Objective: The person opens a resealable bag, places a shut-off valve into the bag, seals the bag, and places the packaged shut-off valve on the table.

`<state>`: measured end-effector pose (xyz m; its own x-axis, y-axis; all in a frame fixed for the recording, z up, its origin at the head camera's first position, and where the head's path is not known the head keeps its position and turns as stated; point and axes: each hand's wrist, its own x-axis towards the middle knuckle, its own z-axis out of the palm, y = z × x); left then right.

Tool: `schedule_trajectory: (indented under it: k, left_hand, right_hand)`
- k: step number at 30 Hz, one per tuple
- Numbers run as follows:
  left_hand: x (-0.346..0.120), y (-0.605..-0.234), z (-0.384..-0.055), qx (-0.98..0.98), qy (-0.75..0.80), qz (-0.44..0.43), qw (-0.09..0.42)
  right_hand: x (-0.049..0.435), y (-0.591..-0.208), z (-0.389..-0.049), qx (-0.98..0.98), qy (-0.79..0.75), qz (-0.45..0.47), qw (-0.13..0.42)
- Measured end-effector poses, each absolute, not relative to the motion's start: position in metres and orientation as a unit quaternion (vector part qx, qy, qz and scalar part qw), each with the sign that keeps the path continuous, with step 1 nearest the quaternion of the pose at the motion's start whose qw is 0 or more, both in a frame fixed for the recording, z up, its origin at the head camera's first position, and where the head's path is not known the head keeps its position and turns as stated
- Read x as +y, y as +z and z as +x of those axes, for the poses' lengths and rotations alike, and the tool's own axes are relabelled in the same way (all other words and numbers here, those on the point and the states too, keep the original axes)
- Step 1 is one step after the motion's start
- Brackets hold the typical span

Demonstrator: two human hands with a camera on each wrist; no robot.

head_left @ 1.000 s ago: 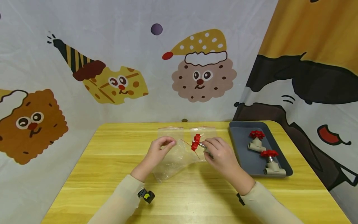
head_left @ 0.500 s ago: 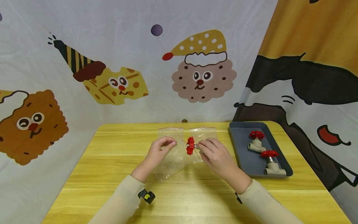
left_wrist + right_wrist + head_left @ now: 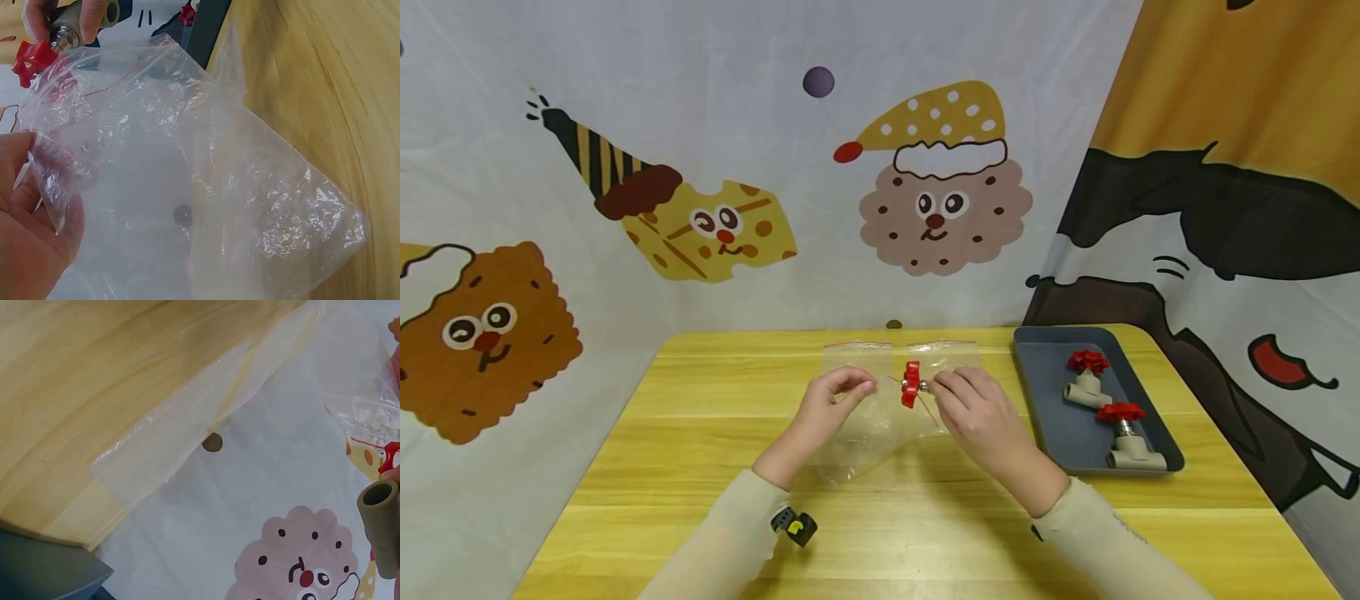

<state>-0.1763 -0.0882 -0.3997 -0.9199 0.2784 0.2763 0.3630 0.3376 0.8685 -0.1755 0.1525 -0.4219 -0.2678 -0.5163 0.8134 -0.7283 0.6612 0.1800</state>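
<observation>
My left hand pinches the edge of a clear zip bag between thumb and fingers, and the bag hangs above the table with its red-lined mouth towards the right hand. My right hand grips the beige pipe body of a stop valve. The valve's red handwheel points left, at the bag's mouth. In the left wrist view part of the wheel lies behind the film's edge; whether it is inside the bag I cannot tell. In the head view my fingers cover most of the valve body.
On the right a grey tray holds two more valves: one at the back and one at the front. Two flat zip bags lie towards the table's back edge. A printed cloth hangs behind the wooden table.
My right hand has moved slightly left with the valve, bringing the red handwheel to the bag's mouth. The left hand stays nearly still, still pinching the bag. The tray valves have not moved.
</observation>
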Motion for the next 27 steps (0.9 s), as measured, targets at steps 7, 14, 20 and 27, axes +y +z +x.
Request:
schedule_trajectory:
  k: [7, 14, 20, 27]
  left_hand:
    - [-0.088, -0.400, -0.177, -0.817, -0.543, -0.188, 0.039]
    - [-0.090, -0.429, -0.193, -0.813, -0.550, -0.181, 0.051]
    - [-0.092, -0.435, -0.197, -0.807, -0.558, -0.182, 0.061]
    - [-0.092, -0.435, -0.197, -0.804, -0.563, -0.176, 0.071]
  right_hand:
    - [0.151, -0.424, -0.173, -0.799, 0.099, 0.387, 0.449]
    - [0.150, -0.424, -0.170, -0.837, 0.077, 0.376, 0.389]
    - [0.148, -0.426, -0.170, -0.842, 0.080, 0.376, 0.378]
    - [0.149, -0.430, -0.169, -0.826, 0.058, 0.425, 0.366]
